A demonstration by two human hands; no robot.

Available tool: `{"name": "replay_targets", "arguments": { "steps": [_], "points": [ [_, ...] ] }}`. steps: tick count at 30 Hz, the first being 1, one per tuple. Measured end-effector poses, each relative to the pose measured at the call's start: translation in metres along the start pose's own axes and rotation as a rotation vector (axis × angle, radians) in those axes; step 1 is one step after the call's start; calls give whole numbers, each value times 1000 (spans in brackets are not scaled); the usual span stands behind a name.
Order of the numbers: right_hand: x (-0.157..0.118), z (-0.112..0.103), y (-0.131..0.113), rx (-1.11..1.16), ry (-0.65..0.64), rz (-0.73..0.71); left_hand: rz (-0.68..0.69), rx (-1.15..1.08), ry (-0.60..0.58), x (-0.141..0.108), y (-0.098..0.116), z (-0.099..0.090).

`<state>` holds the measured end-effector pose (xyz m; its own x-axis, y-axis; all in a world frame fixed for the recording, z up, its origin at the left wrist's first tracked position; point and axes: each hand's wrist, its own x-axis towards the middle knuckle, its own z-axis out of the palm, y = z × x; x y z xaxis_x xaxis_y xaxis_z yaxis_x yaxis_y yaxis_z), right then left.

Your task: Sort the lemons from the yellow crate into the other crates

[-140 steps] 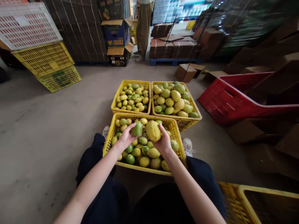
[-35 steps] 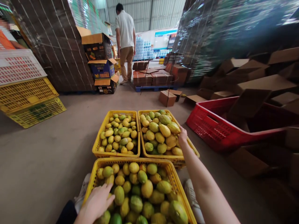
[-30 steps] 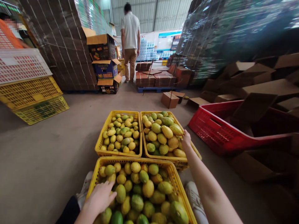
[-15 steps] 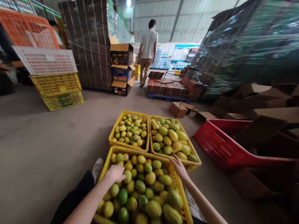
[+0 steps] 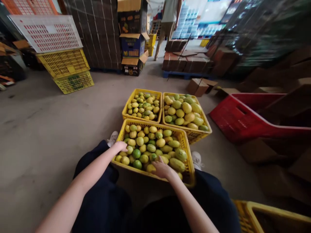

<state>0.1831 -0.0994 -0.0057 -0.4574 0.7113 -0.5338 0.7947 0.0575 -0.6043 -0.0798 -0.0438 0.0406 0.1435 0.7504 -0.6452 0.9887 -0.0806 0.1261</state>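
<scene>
Left hand (image 5: 120,146) at the near yellow crate's (image 5: 190,158) nine o'clock, its grip unclear; right hand (image 5: 161,168), loosely open, over citrus fruit (image 5: 177,164) at six.

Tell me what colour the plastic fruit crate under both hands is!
The slatted plastic crate is yellow; it shows best in the head view.

oval yellow-green fruits (image 5: 151,148) fill an upright yellow plastic crate (image 5: 190,161) at six o'clock; two deep-green ones (image 5: 136,153) lie toward its eight o'clock, longer ones (image 5: 177,164) toward four.
</scene>
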Motion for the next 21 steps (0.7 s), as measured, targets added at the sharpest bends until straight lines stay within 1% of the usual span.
{"name": "replay_targets", "arguments": {
  "steps": [3, 6, 9, 11, 16, 21],
  "points": [
    [7, -7, -2, -8, 62, 33, 0, 33, -6, 1, 2, 10],
    [13, -17, -3, -16, 123, 52, 37, 50, 46, 8, 8, 13],
    [16, -20, -5, -20, 173, 63, 53, 65, 103, 22, 13, 14],
    [16, -19, -7, -15, 188, 68, 46, 72, 112, 34, 14, 16],
    [11, -19, -6, 19, 195, 95, 7, 76, 117, 58, 13, 25],
    [-3, -37, 0, 35, 212, 137, -46, 67, 200, 65, 20, 32]
  ]
}}
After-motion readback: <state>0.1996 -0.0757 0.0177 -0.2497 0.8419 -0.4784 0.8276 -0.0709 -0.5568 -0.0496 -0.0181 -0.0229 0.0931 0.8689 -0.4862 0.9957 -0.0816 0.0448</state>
